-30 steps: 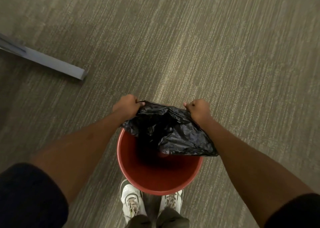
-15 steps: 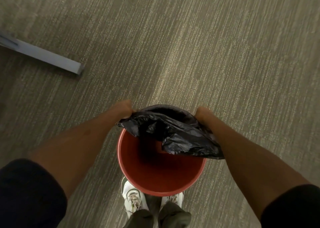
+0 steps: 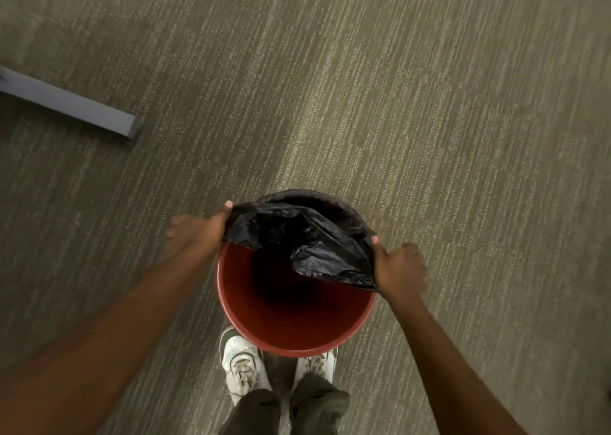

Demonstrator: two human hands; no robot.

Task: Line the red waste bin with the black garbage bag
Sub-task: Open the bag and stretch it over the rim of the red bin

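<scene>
black garbage bag point(image 3: 307, 236) — draped over the far rim of the red waste bin point(image 3: 297, 342) on carpet | bag edge pinched by left hand point(image 3: 201, 233) | other edge gripped by right hand point(image 3: 398, 269) — near rim uncovered

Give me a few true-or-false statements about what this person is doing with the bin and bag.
1. Both hands hold the black garbage bag. True: the left hand and right hand each grip an edge.
2. The bag covers the whole rim of the red waste bin. False: only the far rim is covered; the near rim is bare.
3. The bin stands on tiles. False: it stands on carpet.
4. White shoes show beside the bin. True.
</scene>
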